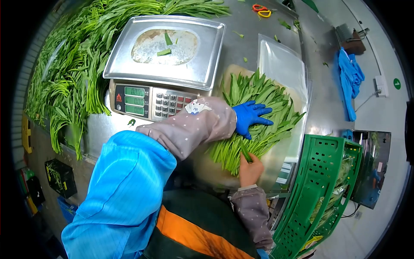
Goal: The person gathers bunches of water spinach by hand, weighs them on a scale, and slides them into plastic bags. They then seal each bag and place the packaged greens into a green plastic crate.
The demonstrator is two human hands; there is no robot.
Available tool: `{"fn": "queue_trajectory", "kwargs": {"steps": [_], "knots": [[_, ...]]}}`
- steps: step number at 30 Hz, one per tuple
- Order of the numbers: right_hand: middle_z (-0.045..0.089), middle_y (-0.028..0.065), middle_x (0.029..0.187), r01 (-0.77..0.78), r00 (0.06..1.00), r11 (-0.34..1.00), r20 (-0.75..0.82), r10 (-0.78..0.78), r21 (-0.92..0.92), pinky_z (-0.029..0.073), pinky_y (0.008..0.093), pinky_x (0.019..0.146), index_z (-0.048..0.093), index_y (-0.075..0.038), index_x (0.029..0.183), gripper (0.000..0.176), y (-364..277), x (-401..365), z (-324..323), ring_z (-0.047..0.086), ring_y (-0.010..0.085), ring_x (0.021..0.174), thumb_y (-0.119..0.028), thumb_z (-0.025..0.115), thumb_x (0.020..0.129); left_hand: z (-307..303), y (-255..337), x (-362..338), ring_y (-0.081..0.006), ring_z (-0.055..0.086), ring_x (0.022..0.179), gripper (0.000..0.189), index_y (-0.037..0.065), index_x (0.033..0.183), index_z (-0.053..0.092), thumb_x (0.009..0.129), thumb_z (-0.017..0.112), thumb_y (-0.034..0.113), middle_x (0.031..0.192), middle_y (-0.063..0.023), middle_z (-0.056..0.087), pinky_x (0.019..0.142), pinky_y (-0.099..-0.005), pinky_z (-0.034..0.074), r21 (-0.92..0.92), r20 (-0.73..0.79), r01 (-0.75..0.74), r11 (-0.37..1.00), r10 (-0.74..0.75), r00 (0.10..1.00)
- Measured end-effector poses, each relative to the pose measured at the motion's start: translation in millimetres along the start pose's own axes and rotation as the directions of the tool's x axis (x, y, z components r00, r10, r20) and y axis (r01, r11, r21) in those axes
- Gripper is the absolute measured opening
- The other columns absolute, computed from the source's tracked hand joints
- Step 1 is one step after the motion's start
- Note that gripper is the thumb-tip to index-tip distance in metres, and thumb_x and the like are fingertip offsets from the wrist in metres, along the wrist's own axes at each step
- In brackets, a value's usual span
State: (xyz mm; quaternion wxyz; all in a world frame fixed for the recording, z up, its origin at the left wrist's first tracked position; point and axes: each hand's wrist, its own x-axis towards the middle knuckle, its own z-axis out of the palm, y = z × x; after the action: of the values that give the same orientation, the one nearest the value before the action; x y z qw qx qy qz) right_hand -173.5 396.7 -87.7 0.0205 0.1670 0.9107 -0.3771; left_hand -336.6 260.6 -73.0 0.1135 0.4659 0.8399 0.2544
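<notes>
A bundle of leafy water spinach (263, 97) lies on a pale board (207, 166), its cut stems toward me. My left hand (251, 117), in a blue glove, rests flat on the leaves with fingers spread. Just below it, my bare right hand (252, 170) is closed on a green leaf (245, 152) at the stem ends. Left of the bundle stands a digital scale (148, 103) with a metal pan (118, 64). Two small green scraps (164, 52) lie on that pan.
A large heap of water spinach (64, 93) covers the table's left and back. Clear plastic bags (276, 56) lie right of the bundle. Red and yellow scissors (262, 11) are at the back. A green crate (317, 168) with bagged greens stands at right.
</notes>
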Motion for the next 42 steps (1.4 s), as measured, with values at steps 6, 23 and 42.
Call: {"fn": "queue_trajectory", "kwargs": {"steps": [6,23,42], "knots": [[0.062,0.0094,0.084,-0.141,0.987,0.827,0.143,0.074,0.544,0.045,0.0247,0.053,0.059,0.001,0.092,0.013,12,-8,-10,0.057,0.0129,0.059,-0.009,0.057,0.084,33,-19,3,-0.026,0.04,0.122,0.042,0.026,0.13,0.044,0.09,0.043,0.036,0.136,-0.0134,0.039,0.098,-0.049,0.03,0.197,-0.254,-0.055,0.979,0.105,0.962],[0.062,0.0202,0.092,0.586,0.122,0.806,0.992,0.018,-0.087,0.048,0.0419,0.075,0.054,-0.001,0.106,0.033,-92,48,-142,0.061,0.0336,0.085,-0.015,0.062,0.078,-3,39,-27,-0.0302,0.046,0.117,0.045,0.014,0.122,0.051,0.079,0.061,0.023,0.124,-0.0124,0.052,0.098,-0.0402,0.038,0.265,-0.564,0.123,0.956,0.051,0.824],[0.056,0.007,0.095,0.959,0.281,0.199,0.724,-0.63,-0.2,0.036,0.0374,0.087,0.062,-0.009,0.085,0.026,12,138,-148,0.049,0.0265,0.096,0.001,0.055,0.061,25,65,-87,-0.0316,0.06,0.091,0.043,0.009,0.119,0.051,0.077,0.055,0.013,0.101,-0.0191,0.061,0.079,-0.0378,0.048,-0.593,-0.234,0.739,0.319,-0.947,0.221]]}}
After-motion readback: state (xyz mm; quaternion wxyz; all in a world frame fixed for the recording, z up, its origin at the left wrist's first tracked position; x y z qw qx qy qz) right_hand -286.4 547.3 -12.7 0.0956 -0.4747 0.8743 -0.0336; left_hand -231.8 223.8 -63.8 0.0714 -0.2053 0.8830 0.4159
